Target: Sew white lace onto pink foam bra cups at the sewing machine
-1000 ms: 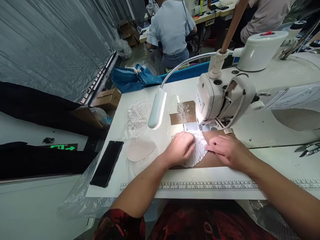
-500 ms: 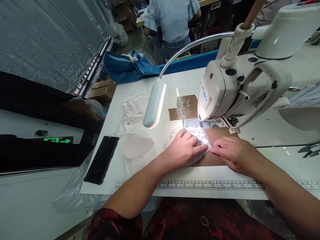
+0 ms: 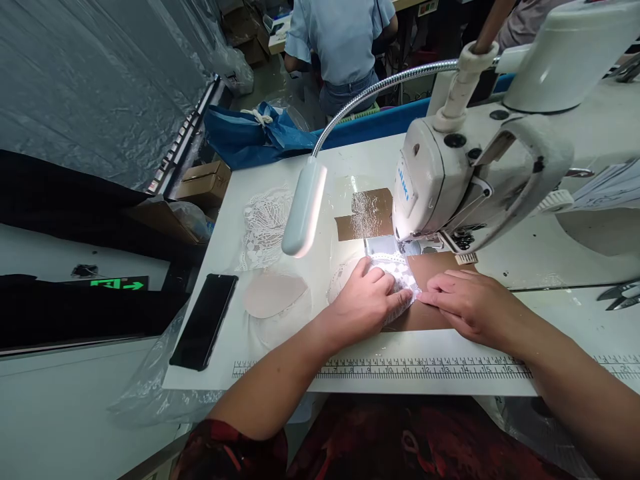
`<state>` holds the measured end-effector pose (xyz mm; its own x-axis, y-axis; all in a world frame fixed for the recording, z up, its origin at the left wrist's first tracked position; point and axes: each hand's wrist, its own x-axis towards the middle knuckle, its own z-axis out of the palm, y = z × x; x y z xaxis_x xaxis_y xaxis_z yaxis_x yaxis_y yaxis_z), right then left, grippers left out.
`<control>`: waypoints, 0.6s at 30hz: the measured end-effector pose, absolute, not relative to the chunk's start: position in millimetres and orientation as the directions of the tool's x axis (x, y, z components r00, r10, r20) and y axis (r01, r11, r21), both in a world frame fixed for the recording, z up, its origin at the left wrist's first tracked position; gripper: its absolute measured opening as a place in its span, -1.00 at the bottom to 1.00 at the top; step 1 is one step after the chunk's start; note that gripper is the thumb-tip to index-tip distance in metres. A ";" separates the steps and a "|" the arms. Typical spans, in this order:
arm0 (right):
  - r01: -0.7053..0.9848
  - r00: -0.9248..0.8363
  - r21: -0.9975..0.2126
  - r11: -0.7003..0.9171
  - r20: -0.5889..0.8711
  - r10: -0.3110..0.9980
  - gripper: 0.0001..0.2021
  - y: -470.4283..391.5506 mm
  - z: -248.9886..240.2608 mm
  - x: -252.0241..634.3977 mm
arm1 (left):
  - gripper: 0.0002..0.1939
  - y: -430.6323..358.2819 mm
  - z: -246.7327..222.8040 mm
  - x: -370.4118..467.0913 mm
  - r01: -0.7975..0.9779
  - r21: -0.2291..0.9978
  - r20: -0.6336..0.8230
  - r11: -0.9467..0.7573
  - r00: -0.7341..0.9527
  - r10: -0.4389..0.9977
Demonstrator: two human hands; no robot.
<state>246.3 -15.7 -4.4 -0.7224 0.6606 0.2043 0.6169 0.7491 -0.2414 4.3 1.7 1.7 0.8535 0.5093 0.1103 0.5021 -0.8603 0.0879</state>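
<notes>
A piece of white lace fabric (image 3: 395, 265) lies under the lit needle area of the sewing machine (image 3: 425, 180). My left hand (image 3: 367, 297) rests on it with curled fingers, the thumb reaching right along its edge, pressing the fabric down. At the fabric's right corner my right hand (image 3: 463, 303) is closed, thumb and forefinger pinching the edge. The two hands nearly meet there. Brown tape or card (image 3: 433, 273) covers the machine bed beneath the fabric and right hand. Part of the lace is hidden under my left hand.
A lamp (image 3: 304, 207) on a bendable neck hangs over the table. Lace pieces (image 3: 267, 223), a beige cup-shaped piece (image 3: 275, 295) and a phone (image 3: 204, 322) lie left. Snips (image 3: 623, 293) lie right; a printed ruler (image 3: 425, 368) runs along the front. A person (image 3: 340, 47) sits beyond.
The view has shifted slightly. Both hands stay in nearly the same place on the lace fabric, with no clear movement of the fabric.
</notes>
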 end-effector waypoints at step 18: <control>0.670 -0.674 -0.208 0.712 0.230 0.702 -0.70 -16.9 -10.9 241.1 | -0.55 2.9 -2.5 8.0 0.470 0.119 0.079 -0.874 0.873 0.481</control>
